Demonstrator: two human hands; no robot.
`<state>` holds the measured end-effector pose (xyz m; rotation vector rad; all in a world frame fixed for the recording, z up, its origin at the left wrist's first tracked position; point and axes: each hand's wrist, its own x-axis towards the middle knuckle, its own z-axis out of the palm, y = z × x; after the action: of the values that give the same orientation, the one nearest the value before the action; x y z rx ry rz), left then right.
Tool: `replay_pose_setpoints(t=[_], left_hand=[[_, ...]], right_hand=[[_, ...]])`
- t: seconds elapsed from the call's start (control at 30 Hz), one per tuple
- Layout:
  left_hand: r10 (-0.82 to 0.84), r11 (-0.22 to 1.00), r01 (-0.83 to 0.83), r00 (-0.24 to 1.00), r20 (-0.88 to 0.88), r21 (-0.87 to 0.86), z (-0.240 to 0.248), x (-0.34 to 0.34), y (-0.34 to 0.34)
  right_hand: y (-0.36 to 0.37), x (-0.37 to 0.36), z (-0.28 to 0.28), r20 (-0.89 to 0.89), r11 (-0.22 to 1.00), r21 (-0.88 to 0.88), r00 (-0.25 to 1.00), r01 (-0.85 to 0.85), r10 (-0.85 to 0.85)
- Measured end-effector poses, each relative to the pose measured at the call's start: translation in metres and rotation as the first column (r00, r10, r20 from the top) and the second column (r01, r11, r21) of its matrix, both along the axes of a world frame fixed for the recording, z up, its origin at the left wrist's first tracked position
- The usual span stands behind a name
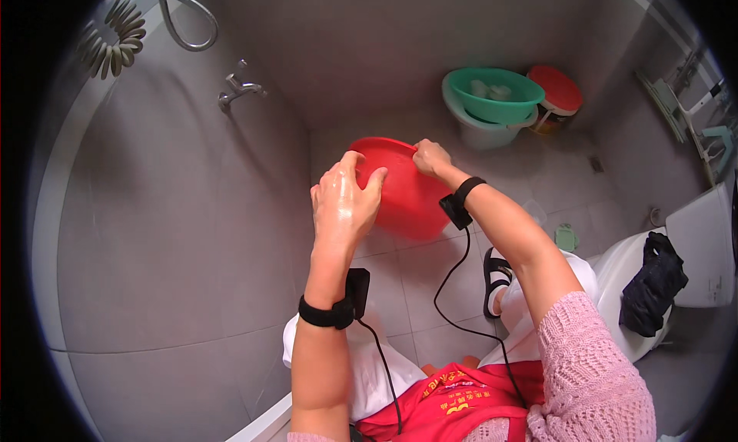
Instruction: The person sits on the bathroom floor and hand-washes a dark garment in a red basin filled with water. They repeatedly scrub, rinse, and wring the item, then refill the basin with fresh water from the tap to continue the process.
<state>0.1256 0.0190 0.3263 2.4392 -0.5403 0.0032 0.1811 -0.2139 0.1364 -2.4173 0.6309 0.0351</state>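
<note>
A red plastic basin point(406, 194) is tilted in front of me, its inside facing me. My right hand point(432, 158) grips its upper right rim with the fingers closed. Beside the basin's left edge is my left hand point(342, 200), wet and shiny, its thumb spread away from the curved fingers. The thumb overlaps the basin in the picture; whether the fingertips touch the rim I cannot tell. Both wrists wear black bands with small boxes and cables.
A chrome tap point(241, 88) juts from the left wall. A green basin point(503, 108) rests on a white tub point(486, 137) beside a red-lidded bucket point(556, 92). On the right, black cloth point(653, 284) lies over the toilet point(615, 277). A green object point(566, 237) lies on the tiled floor.
</note>
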Motion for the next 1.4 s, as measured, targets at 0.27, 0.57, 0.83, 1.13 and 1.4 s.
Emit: replay_pose_setpoints(t=[0.27,0.57,0.83,1.13,1.4], left_hand=[[0.189,0.974,-0.142,0.938,0.289,-0.177,0.013,0.071,0.012],[0.183,0.977,-0.214,0.846,0.501,0.005,0.010,0.282,0.072],[0.127,0.977,-0.195,0.853,0.506,0.084,0.021,0.354,0.089],[0.137,0.804,-0.431,0.805,0.577,0.410,0.051,0.344,0.061],[0.180,0.729,-0.504,0.795,0.580,0.464,0.057,0.340,0.050]], right_hand=[[0.059,-0.052,-0.011,0.201,0.870,0.483,0.980,-0.094,-0.006],[0.155,-0.131,-0.078,0.037,0.707,-0.070,0.706,-0.704,0.707],[0.163,-0.072,-0.111,-0.207,0.670,-0.213,0.703,-0.712,0.681],[0.132,-0.015,-0.084,-0.296,0.623,-0.239,0.667,-0.745,0.684],[0.133,-0.035,-0.087,-0.019,0.913,-0.286,0.955,-0.290,0.297]])
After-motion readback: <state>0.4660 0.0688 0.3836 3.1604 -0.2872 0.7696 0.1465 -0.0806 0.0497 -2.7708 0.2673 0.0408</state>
